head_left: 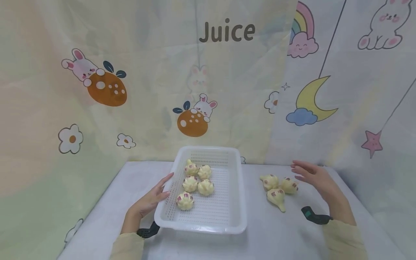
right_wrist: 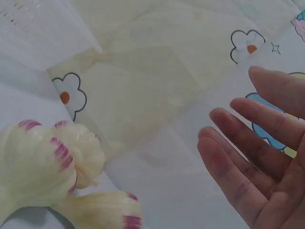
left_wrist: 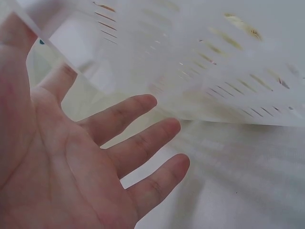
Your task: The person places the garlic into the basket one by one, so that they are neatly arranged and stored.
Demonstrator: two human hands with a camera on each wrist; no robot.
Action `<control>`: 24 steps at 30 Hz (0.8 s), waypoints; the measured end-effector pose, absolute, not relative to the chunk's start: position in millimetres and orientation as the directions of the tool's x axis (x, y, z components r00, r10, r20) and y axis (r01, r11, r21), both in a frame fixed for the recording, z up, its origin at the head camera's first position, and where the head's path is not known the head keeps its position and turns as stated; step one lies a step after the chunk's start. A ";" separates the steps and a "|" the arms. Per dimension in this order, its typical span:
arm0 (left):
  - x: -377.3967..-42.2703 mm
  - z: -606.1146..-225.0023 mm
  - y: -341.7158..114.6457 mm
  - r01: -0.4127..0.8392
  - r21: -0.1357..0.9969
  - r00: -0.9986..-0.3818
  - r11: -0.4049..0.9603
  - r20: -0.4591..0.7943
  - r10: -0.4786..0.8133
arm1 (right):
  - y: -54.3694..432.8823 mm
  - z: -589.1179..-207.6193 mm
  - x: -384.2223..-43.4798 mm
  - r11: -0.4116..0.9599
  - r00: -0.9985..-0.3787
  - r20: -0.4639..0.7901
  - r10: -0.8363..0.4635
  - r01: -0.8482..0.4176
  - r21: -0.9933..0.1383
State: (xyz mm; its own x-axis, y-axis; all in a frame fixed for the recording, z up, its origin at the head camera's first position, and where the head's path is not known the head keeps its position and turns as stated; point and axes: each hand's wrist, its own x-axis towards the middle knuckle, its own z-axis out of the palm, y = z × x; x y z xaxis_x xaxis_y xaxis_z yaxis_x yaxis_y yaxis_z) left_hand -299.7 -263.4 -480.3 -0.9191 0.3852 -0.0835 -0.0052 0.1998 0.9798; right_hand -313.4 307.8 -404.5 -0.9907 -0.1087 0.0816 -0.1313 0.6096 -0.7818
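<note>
Over to the white table (head_left: 269, 234) now: bears a white slotted basket (head_left: 221, 196) near the middle, and off to the right carries three garlic bulbs (head_left: 276, 196), bunched close.

Past the grip (head_left: 147, 202), a pale yellow cloth wall (head_left: 149, 119) hangs down with soft wrinkles. High above the grip and a bit to the right, big brown letters (head_left: 226, 33) say "Juice". White bunnies (head_left: 82, 67) hug orange fruits (head_left: 192, 124), one up and left of the grip, one above it. White flowers (head_left: 70, 139) are left of the grip too. Far to the right, whiter cloth (head_left: 282, 144) has a rainbow (head_left: 308, 20), a yellow moon (head_left: 304, 95), a blue cloud (head_left: 301, 117) and a pink star (head_left: 372, 142). Below the grip is a white table (head_left: 273, 238). The light is soft.
</note>
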 end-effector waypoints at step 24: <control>-294.6 -474.3 -258.6 -0.007 0.976 -0.929 0.216 -0.086 0.359 | 311.1 -461.4 -333.6 0.709 -0.976 0.135 -0.171 -0.218 -0.670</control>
